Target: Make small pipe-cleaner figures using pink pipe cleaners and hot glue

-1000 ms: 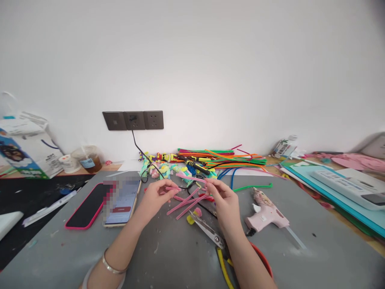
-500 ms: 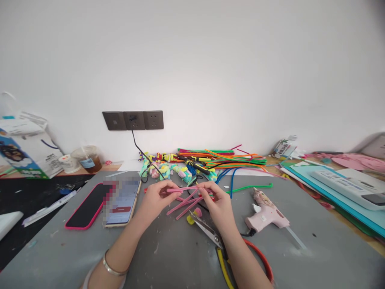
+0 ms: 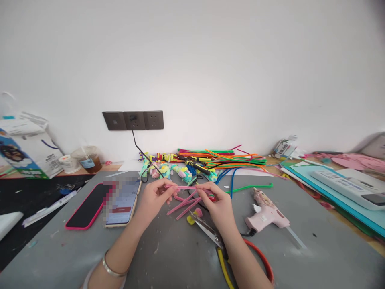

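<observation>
Between my two hands a pink pipe cleaner (image 3: 186,188) is stretched level above the mat. My left hand (image 3: 156,198) pinches its left end, thumb against the fingers. The other end sits in the pinch of my right hand (image 3: 215,200). Several more pink pipe cleaner pieces (image 3: 183,208) lie crossed on the mat just below. Scissors (image 3: 207,230) with open blades rest beside my right wrist, partly hidden under the forearm. By their tips is a small yellow and pink fuzzy piece (image 3: 192,217).
A pink glue gun (image 3: 267,214) lies to the right. Two phones, one pink-cased (image 3: 90,206), are on the left. Bundled pipe cleaners (image 3: 234,159) and small fuzzy figures (image 3: 164,170) line the wall. A cup of brown drink (image 3: 90,160) stands back left.
My left hand's fingers have shifted and curled along the pink pipe cleaner, which now looks like a straighter single strand. My right hand has barely moved.
</observation>
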{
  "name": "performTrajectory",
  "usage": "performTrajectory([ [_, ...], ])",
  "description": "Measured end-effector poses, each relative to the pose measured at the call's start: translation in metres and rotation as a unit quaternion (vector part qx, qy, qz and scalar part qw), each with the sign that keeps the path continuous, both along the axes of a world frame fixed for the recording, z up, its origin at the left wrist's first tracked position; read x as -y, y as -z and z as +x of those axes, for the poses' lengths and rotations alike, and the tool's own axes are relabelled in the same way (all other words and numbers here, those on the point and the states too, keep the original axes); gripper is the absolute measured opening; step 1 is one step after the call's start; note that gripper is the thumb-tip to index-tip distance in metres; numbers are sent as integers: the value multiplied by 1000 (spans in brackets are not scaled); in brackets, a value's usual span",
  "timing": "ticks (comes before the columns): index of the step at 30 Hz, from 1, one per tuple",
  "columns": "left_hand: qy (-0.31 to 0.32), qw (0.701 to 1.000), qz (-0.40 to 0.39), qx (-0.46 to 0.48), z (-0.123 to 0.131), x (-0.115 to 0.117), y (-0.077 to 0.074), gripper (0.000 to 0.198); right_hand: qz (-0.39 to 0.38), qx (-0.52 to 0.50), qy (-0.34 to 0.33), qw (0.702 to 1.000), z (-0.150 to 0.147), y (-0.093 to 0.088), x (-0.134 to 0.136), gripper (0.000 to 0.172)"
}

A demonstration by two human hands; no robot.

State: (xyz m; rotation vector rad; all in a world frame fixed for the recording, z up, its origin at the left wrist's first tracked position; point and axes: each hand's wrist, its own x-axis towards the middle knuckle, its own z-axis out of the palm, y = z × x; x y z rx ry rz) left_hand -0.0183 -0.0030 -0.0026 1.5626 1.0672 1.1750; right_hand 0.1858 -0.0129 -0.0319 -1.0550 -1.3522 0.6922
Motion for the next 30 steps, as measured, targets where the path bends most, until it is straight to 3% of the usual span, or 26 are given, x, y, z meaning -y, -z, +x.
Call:
performTrajectory([
  [3,12,999,-15,42,2,1,-5,29,-43,-119,-33,991,1,-2,2,24],
  [7,24,989,-75,123,12,8,-11,35,-46,-229,-133,963,0,-3,6,38],
  [9,38,983,-107,144,19,13,-11,38,-63,-215,-173,959,-1,-2,7,32],
  [12,59,981,-123,136,27,17,-4,40,-82,-158,-174,969,-4,-3,8,22],
  [16,51,990,-78,109,30,17,5,35,-27,-105,-133,985,-6,-8,8,19],
  [21,36,995,-43,82,28,18,6,28,26,-45,-117,992,-3,-9,7,14],
  [30,46,997,-32,57,27,18,8,27,21,-24,-126,992,-5,-11,9,20],
])
